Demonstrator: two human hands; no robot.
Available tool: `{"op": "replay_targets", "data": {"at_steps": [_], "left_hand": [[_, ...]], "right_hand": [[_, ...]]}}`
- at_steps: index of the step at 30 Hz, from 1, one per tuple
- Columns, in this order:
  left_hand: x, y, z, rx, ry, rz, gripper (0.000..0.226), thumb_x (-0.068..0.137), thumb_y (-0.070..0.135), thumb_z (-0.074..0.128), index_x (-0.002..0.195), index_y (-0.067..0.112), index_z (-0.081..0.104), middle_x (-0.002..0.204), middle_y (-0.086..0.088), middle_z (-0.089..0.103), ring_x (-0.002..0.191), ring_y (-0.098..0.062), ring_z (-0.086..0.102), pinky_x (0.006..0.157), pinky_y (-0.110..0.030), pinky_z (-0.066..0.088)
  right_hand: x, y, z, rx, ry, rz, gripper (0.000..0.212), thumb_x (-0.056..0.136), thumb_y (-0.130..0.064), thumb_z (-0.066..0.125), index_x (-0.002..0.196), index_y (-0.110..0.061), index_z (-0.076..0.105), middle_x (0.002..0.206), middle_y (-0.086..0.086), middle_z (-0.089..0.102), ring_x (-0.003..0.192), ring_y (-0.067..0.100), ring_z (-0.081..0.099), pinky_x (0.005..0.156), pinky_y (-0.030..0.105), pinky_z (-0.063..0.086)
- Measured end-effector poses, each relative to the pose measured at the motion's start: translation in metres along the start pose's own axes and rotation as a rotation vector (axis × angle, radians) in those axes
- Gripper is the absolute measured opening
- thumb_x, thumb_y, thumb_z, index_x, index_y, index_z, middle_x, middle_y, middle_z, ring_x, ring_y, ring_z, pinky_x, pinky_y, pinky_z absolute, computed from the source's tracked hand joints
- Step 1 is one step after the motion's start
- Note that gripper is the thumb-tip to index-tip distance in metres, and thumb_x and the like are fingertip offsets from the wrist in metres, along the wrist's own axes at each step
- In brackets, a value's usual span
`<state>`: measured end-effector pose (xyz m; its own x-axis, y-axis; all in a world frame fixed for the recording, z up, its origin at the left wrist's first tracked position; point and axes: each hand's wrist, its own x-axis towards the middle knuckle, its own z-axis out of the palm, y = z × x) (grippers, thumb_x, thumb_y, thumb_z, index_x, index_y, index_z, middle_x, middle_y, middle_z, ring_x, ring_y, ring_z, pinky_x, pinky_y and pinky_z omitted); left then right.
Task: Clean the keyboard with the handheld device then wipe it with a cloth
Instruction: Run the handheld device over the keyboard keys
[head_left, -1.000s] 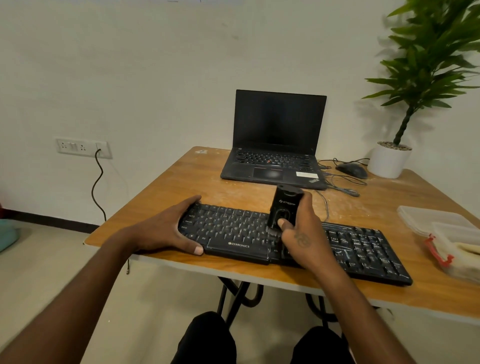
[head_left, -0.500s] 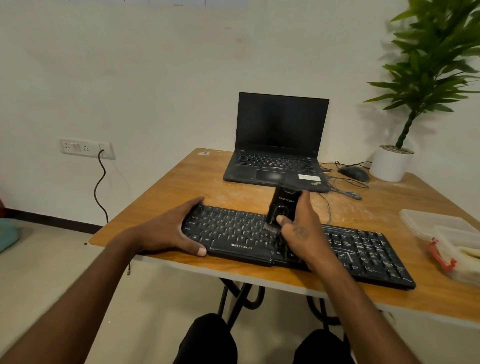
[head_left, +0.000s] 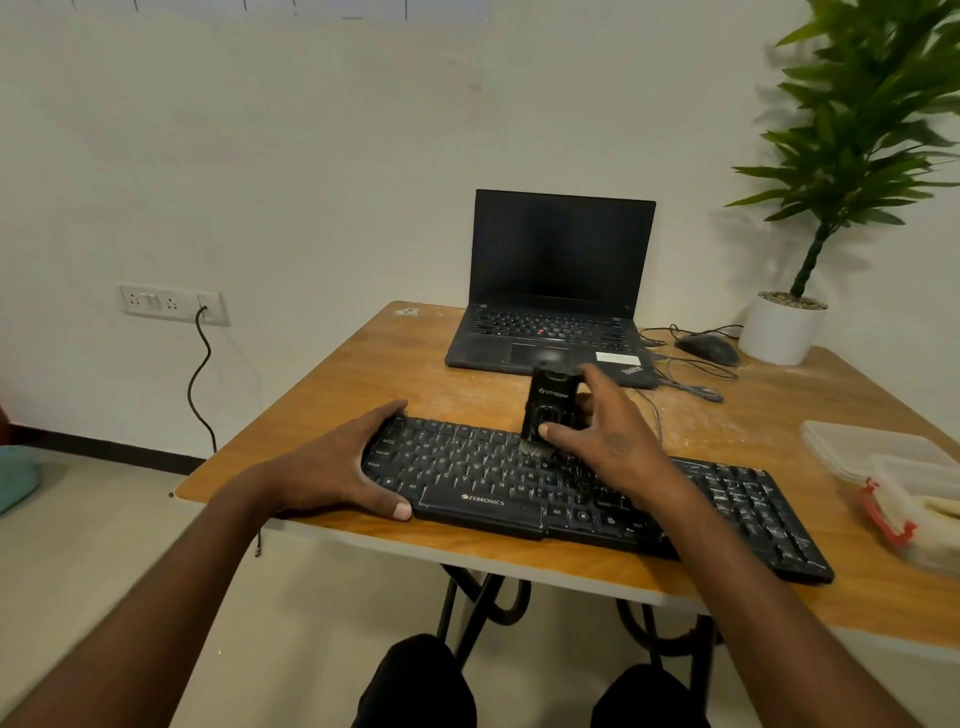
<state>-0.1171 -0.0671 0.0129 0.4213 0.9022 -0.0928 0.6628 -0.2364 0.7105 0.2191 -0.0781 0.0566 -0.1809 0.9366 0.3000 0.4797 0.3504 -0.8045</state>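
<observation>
Two hands are at work on the black plastic keyboard (head_left: 597, 493), which lies slantwise along the near edge of the wooden table (head_left: 337, 384), its tan laminate top scuffed and dusted with pale streaks. Your left hand (head_left: 332, 467) wraps the keyboard's left end, fingers curled over the far edge and thumb pressed flat against the front rim beside the printed brand name. Your right hand (head_left: 608, 436) pinches the handheld device (head_left: 550, 410), a slim, rectangular, matte black block held upright, thumb on its front face and fingers behind it; a tuft of pale bristles at its lower end touches the upper key rows near the keyboard's middle. The keys are low, square and speckled with light dust, more so toward the right end. Beyond the device sits an open black laptop (head_left: 556, 291) with a dark screen and a white sticker on its palm rest. To its right lie a rounded black mouse (head_left: 709, 348) with thin looping cables, and a smooth white cylindrical pot holding a leafy green plant (head_left: 852, 130). At the table's right edge rest translucent plastic containers (head_left: 883, 457), one with a red clasp.
</observation>
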Motion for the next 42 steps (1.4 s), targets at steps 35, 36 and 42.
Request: {"op": "replay_targets", "data": {"at_steps": [35,36,42], "left_hand": [[-0.001,0.000,0.000,-0.013,0.014,-0.010,0.130,0.061,0.052,0.095,0.158,0.050,0.008,0.149,0.021,0.032,0.127,0.002,0.044,0.099,-0.019,0.042],[0.000,0.000,0.000,-0.016,0.012,-0.012,0.130,0.061,0.053,0.095,0.158,0.050,0.008,0.148,0.022,0.031,0.127,0.002,0.043,0.099,-0.019,0.042],[0.000,0.000,0.001,-0.034,0.006,-0.016,0.128,0.063,0.048,0.095,0.157,0.052,0.009,0.145,0.026,0.032,0.126,0.000,0.045,0.095,-0.017,0.044]], "right_hand": [[0.010,0.013,-0.013,0.038,-0.019,0.005,0.058,0.085,-0.012,0.076,0.135,-0.027,0.050,0.122,-0.012,0.059,0.118,0.007,0.055,0.074,0.016,0.050],[0.006,0.019,-0.023,0.038,0.001,0.019,0.058,0.085,-0.012,0.077,0.134,-0.030,0.051,0.126,-0.009,0.061,0.121,0.010,0.056,0.079,0.020,0.051],[-0.001,0.029,-0.037,0.062,0.070,0.029,0.055,0.084,-0.013,0.078,0.132,-0.026,0.054,0.127,-0.003,0.063,0.121,0.017,0.059,0.088,0.035,0.058]]}}
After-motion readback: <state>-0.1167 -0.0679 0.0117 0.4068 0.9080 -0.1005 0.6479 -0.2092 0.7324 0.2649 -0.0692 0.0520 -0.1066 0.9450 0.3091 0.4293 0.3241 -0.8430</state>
